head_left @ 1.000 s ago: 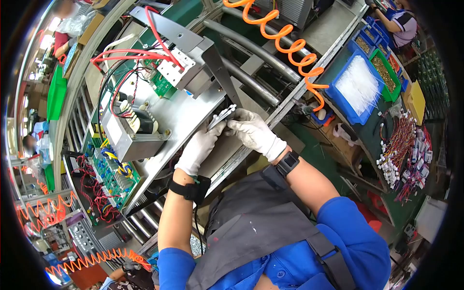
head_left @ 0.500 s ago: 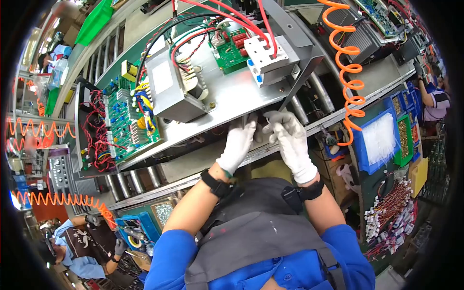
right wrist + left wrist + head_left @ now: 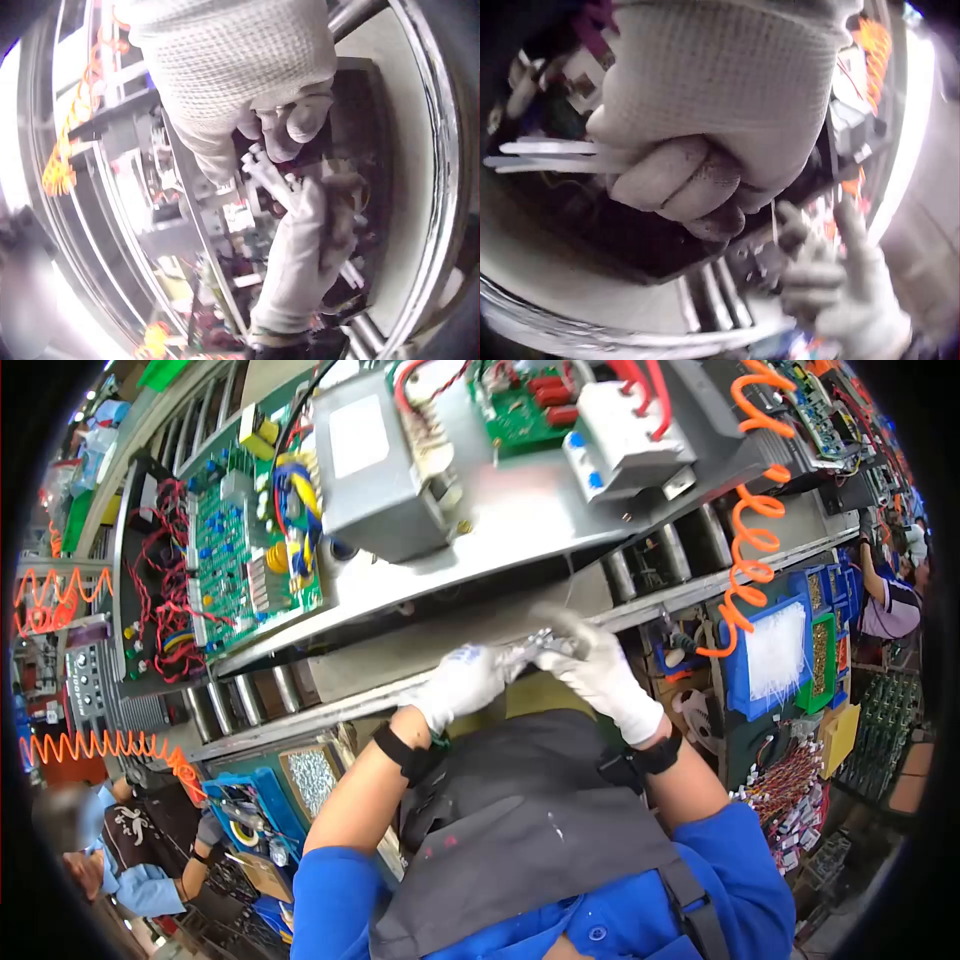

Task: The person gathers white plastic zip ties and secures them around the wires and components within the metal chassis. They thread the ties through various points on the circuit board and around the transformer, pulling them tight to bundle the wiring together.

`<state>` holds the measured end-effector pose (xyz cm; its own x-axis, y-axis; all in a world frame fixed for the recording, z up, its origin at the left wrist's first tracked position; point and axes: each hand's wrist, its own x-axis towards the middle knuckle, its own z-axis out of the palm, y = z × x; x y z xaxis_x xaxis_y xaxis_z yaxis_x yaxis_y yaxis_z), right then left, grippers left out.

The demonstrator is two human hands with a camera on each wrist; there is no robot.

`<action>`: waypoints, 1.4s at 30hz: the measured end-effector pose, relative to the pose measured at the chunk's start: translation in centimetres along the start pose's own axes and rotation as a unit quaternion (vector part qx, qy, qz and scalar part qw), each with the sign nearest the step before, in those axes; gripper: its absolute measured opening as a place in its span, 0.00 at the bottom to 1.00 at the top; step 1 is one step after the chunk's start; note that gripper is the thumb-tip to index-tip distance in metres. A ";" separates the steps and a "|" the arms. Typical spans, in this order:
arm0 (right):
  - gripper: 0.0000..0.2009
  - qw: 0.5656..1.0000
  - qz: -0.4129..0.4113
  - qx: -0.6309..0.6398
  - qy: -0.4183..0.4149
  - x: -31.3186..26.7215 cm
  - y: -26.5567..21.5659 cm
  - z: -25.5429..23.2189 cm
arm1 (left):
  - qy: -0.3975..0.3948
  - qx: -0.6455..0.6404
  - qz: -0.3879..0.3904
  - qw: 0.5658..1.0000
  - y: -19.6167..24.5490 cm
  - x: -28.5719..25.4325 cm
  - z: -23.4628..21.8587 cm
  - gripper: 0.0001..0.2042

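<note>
My white-gloved left hand (image 3: 462,682) grips a bundle of white cable ties (image 3: 271,180). The tie heads stick out toward the right hand, and the tails (image 3: 551,155) come out on the other side of the fist. Close beside the heads is my gloved right hand (image 3: 605,675), blurred, some fingers curled. A thin pale strand (image 3: 568,582), which looks like a single cable tie, rises from its fingertips. Both hands are below the front edge of a metal chassis (image 3: 500,530) bearing a transformer (image 3: 365,470) and a green circuit board (image 3: 235,540).
The chassis rests over a roller conveyor (image 3: 250,700) with a metal rail. An orange coiled hose (image 3: 755,540) hangs at the right. Beyond it stand a blue bin (image 3: 740,675) of white ties, a green bin (image 3: 822,660) and bundled wires (image 3: 790,790). Another person (image 3: 130,850) works at lower left.
The hands were together on the bundle; they parted, and the right hand now works beside the tie heads. Both hands came back from the chassis edge toward my body. The head view swung round.
</note>
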<state>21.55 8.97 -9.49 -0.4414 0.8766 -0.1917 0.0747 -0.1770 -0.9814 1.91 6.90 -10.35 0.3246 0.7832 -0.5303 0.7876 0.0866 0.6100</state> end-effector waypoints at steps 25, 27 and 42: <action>0.17 0.944 0.169 -0.181 -0.219 6.3 7.1 3.6 | 0.210 0.101 -0.074 0.970 -7.2 -2.3 4.2 0.10; 0.19 0.813 -0.172 -0.495 -0.254 7.3 8.7 5.4 | 0.201 0.187 -0.062 0.960 -6.5 -1.9 4.2 0.09; 0.15 0.960 0.042 -0.259 -0.102 12.6 10.6 8.0 | 0.375 -0.823 -0.026 0.426 -14.0 2.5 4.6 0.05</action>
<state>9.65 14.58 -22.17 -0.5761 0.7543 -0.3149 0.5281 0.0494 -0.8478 -5.89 4.81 -22.88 -0.4154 0.6769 -0.6077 -0.8511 -0.0533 0.5223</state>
